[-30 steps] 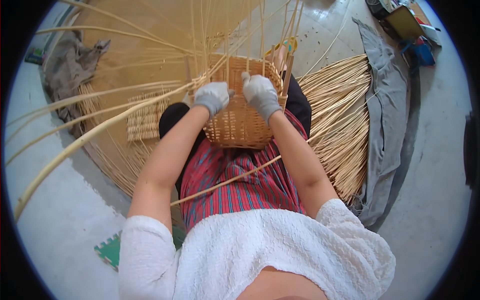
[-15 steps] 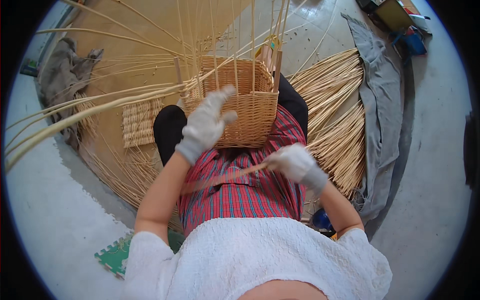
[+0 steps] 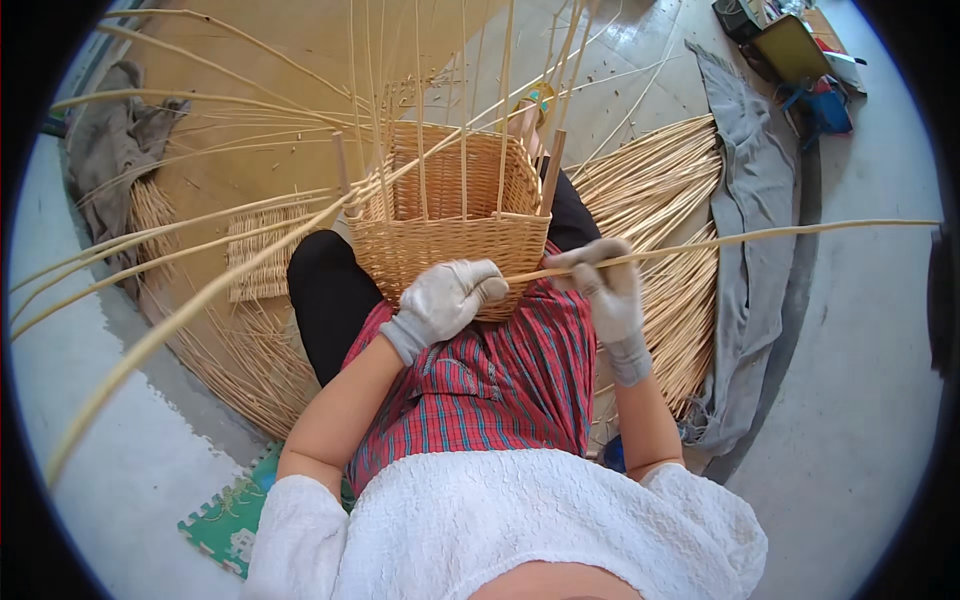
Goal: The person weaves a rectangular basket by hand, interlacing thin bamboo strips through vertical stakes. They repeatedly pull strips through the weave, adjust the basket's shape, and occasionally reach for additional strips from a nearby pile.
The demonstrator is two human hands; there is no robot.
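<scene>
A long thin wicker rod (image 3: 760, 236) runs across my lap and far out to the right. Its near end is pinched in my left hand (image 3: 445, 300), a gloved hand in front of the basket's lower wall. My right hand (image 3: 612, 300), gloved too, grips the same rod a short way along, thumb and fingers closed around it. Between my knees rests a half-made wicker basket (image 3: 450, 240), tilted, with its open top facing up and away. Tall upright stakes (image 3: 462, 120) rise from its walls, and thicker wooden corner posts (image 3: 553, 172) stand at its near corners.
Several long rods (image 3: 190, 315) stick out left from the basket. Bundles of rods (image 3: 650, 170) lie at right on a grey cloth (image 3: 755, 230). A woven panel (image 3: 265, 250) and a crumpled cloth (image 3: 110, 140) lie left. A green foam mat (image 3: 230, 520) is at lower left.
The rod, blurred and pointing left from my right hand before, now reaches out to the right. My left hand has come down from the basket wall and closed on its end.
</scene>
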